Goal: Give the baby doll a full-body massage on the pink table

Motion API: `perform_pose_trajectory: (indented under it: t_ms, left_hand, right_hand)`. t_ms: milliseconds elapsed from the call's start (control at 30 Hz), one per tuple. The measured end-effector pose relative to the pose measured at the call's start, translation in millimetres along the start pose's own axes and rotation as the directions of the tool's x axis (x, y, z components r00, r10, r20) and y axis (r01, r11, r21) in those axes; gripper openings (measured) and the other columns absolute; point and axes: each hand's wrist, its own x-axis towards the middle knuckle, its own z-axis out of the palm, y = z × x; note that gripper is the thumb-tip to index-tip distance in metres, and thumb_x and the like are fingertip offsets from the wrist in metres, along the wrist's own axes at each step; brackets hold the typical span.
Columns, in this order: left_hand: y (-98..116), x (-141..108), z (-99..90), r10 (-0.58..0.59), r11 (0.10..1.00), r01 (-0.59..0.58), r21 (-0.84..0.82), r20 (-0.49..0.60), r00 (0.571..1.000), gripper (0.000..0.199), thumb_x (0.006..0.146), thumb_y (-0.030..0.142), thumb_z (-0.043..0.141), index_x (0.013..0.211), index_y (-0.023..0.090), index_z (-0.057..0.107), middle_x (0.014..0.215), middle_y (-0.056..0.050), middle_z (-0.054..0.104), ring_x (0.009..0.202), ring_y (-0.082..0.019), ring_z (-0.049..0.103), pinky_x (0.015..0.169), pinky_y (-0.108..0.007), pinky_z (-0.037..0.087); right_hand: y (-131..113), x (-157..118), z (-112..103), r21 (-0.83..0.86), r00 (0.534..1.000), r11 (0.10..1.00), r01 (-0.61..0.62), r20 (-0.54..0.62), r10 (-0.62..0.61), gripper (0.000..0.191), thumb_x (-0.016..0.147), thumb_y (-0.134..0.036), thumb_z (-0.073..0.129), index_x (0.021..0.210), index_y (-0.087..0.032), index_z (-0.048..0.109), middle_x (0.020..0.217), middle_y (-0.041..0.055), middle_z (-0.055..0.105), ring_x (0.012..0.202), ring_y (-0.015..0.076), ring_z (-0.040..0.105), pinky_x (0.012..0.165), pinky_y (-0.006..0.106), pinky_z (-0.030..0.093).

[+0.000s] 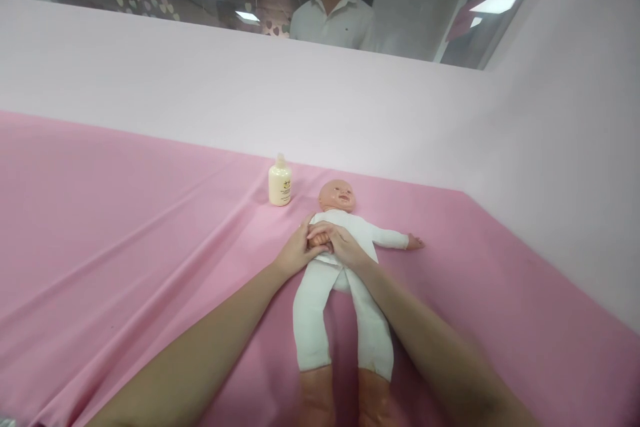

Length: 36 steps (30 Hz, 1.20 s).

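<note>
A baby doll (311,320) in white clothing lies on its back in front of me, head at the far end and bare lower legs toward me. Over its torso, my left hand (296,250) and my right hand (345,245) come together around one doll hand (320,239). Both are closed, with the little fingers showing between mine. The doll's other arm (393,238) stretches out to the right on the cloth, untouched. Beyond my left hand stands a cream bottle (280,185) with dark print, upright beside the doll's head.
Pink cloth (165,213) covers the table, with long folds on the left. A white wall (200,87) rises behind and to the right. Above it, a glass pane (410,7) shows a person in a white shirt (333,20) and ceiling lights.
</note>
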Motion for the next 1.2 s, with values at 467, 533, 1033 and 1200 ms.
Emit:
perform_pose_trajectory:
  t_ms: [467,533,1033,1200]
  left_hand:
    - [-5,5,3.6,0.127,0.992,-0.123,0.033,-0.248,0.96,0.043,0.088,0.015,0.05,0.131,0.019,0.046,0.098,-0.004,0.057,0.091,-0.017,0.056,0.089,-0.037,0.048]
    - [-7,6,2.8,0.178,0.983,-0.159,0.094,-0.263,0.948,0.038,0.083,0.012,0.051,0.12,0.019,0.053,0.098,-0.005,0.058,0.091,-0.018,0.056,0.089,-0.037,0.048]
    - [4,6,-10.3,-0.055,0.987,0.025,-0.156,-0.192,0.98,0.031,0.094,0.048,0.048,0.085,0.019,0.053,0.063,0.005,0.045,0.054,-0.01,0.041,0.053,-0.023,0.035]
    - [4,0,-9.9,0.001,0.999,-0.01,-0.038,-0.237,0.972,0.038,0.1,0.048,0.03,0.096,0.019,0.054,0.073,0.0,0.057,0.064,-0.014,0.055,0.061,-0.026,0.044]
  right_hand:
    - [3,-2,9,-0.094,0.966,0.974,-0.206,-0.176,0.188,0.062,0.08,-0.027,0.068,0.136,-0.022,0.042,0.095,0.0017,0.058,0.074,0.0135,0.054,0.073,0.03,0.048]
    - [2,-1,9,-0.118,0.97,0.972,-0.205,-0.157,0.186,0.054,0.08,-0.026,0.067,0.131,-0.02,0.048,0.092,0.0014,0.058,0.075,0.014,0.054,0.074,0.03,0.047]
    - [6,1,7,-0.17,0.986,0.973,-0.156,-0.077,0.145,0.037,0.084,-0.031,0.064,0.119,-0.02,0.059,0.106,0.0037,0.062,0.075,0.0124,0.053,0.071,0.028,0.047]
    - [3,0,7,-0.251,0.988,0.956,-0.151,-0.056,0.141,0.045,0.081,-0.029,0.067,0.125,-0.021,0.057,0.117,0.0067,0.061,0.078,0.0142,0.055,0.074,0.031,0.048]
